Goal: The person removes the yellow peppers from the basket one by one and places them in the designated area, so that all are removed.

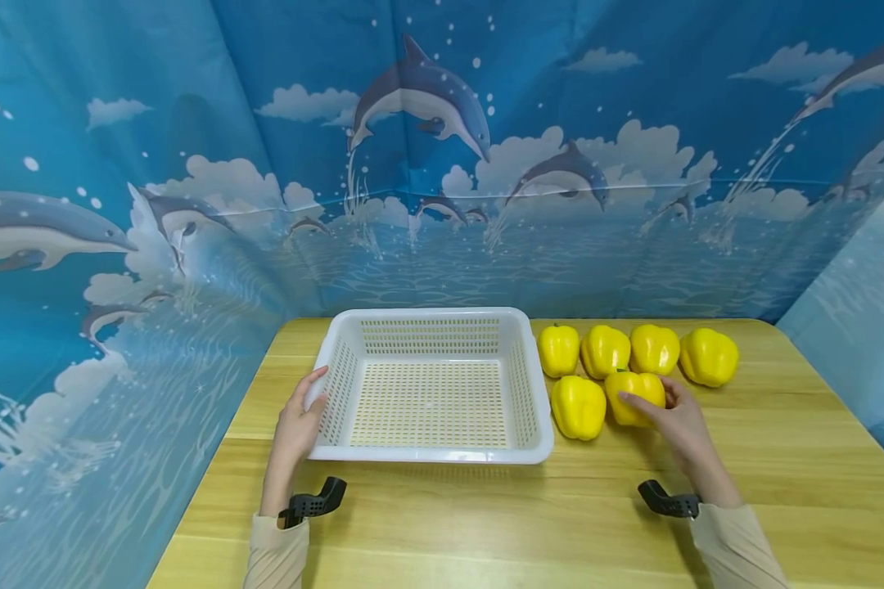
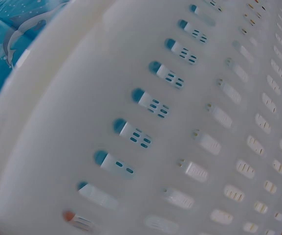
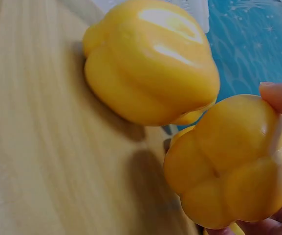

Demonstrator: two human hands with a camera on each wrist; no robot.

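Note:
My left hand [image 1: 298, 417] holds the left rim of a white plastic basket [image 1: 430, 456], which has slotted sides and nothing inside. The left wrist view is filled by the basket's slotted wall [image 2: 57, 132]; a fingertip shows through a low slot. With thumb and fingers, my right hand [image 1: 681, 417] grips a yellow bell pepper [image 1: 637, 399], its lobed bottom [image 3: 228, 171] facing the right wrist camera. A shadow lies apart from it on the table. Just left of it sits another yellow bell pepper [image 1: 578, 407], also close by in the right wrist view [image 3: 150, 63].
Behind these two, several more yellow bell peppers [image 1: 654, 349] stand in a row along the back of the wooden table [image 1: 486, 523]. The basket is directly left of the peppers. A blue dolphin-print curtain [image 1: 427, 270] hangs behind the table.

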